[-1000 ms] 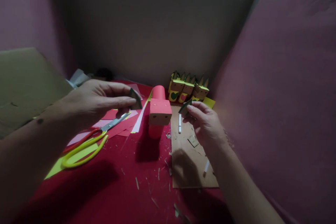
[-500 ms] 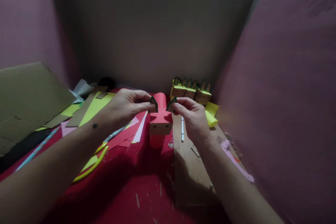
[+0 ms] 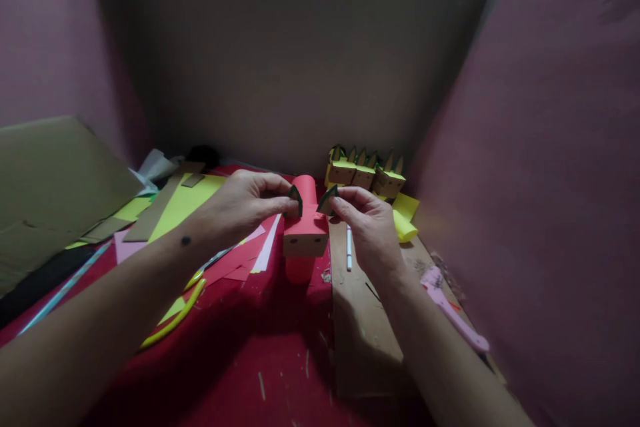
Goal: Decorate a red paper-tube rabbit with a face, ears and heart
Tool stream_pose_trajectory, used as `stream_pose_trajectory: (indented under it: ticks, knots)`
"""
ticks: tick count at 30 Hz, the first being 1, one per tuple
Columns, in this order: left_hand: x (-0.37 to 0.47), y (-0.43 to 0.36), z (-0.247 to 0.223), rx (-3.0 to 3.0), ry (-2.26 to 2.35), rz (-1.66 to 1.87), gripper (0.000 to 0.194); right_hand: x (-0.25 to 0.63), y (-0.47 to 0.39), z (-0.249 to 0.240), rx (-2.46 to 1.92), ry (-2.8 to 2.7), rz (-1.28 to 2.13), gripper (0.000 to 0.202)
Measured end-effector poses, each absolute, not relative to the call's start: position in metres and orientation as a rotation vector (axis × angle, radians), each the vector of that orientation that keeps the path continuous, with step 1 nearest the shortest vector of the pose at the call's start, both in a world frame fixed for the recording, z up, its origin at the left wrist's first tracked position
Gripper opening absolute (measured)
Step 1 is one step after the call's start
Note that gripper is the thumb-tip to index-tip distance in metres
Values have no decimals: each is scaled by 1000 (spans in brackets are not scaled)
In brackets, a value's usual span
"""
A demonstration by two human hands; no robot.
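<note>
Pinching a pointed cardboard piece with dark green edging, the left hand is facing the right hand, which is gripping a matching piece above a red-topped box. The box is sitting between the two hands, near the middle of a red surface, with rolled red paper showing behind it. Whether either piece is touching the box top, the view is not making clear. Two dark dots are already marking the cardboard front; the points are apparently not yet fixed, with both hands holding them. At the back, yellow-topped box figures are standing in a row, pairs of similar points already rising from their heads. A white pen is lying on a cardboard sheet, while yellow-handled scissors are resting partly hidden by the left arm.
</note>
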State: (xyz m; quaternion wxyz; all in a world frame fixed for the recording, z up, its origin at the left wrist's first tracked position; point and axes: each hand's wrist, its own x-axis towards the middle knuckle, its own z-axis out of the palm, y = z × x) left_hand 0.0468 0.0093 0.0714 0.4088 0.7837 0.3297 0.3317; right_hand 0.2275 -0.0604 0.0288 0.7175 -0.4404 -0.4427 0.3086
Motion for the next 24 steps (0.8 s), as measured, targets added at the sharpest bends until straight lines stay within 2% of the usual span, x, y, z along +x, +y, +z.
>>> stream_pose_trajectory:
  ticks: [24]
  knots:
    - [49,10,66,1969,797,875,9,231,-57,28,-1022,-1028,720,6]
